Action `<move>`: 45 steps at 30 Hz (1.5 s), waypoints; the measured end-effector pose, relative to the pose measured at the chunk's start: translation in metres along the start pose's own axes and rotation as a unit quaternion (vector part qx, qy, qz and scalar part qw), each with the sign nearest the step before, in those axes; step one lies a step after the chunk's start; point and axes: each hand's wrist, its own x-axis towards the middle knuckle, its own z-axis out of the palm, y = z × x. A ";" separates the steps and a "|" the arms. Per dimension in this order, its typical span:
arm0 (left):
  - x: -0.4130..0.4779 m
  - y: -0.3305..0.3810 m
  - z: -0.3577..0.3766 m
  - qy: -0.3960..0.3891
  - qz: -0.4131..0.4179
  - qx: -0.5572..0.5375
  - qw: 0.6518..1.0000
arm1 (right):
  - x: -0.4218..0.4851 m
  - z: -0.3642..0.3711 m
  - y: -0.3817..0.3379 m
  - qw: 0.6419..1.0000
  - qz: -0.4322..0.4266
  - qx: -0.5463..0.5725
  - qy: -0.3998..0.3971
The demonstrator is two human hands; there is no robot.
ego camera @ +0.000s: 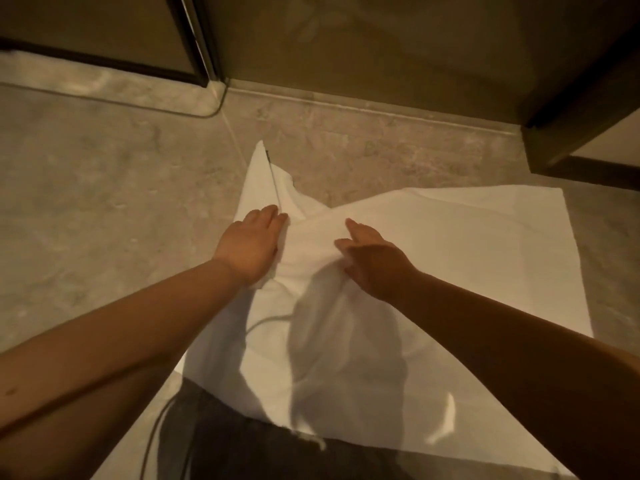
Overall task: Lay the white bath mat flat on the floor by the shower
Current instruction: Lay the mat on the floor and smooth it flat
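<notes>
The white bath mat (467, 258) lies on the stone floor in the middle of the view. Its right half is spread flat; its left part is rumpled, with a folded corner pointing toward the far wall. My left hand (251, 242) rests palm down on the mat's left edge, fingers together and stretched out. My right hand (372, 258) presses on the raised fold in the middle, index finger and thumb extended; whether it pinches the cloth I cannot tell.
A glass shower door with a dark frame (194, 39) and a raised stone threshold (114, 90) stand at the upper left. A dark cabinet base (585, 133) juts in at the upper right. My dark trousers (242, 438) show at the bottom.
</notes>
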 end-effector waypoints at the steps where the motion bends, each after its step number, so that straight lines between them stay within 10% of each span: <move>1: 0.000 0.000 -0.002 0.001 0.001 0.011 1.000 | -0.001 0.000 -0.001 1.000 -0.001 -0.011 0.004; 12: -0.003 -0.018 -0.002 0.020 0.137 0.251 0.958 | 0.013 -0.008 -0.018 0.995 0.000 -0.090 0.040; 29: -0.008 -0.038 0.000 0.011 -0.033 0.072 0.997 | 0.025 -0.003 -0.019 0.987 -0.011 -0.155 0.050; 35: 0.010 -0.030 0.004 -0.074 0.097 0.069 0.990 | 0.023 -0.005 -0.023 0.988 -0.002 -0.139 0.073; 45: 0.021 -0.035 0.008 -0.128 -0.016 -0.041 0.991 | 0.016 0.002 -0.014 0.989 -0.004 -0.119 0.084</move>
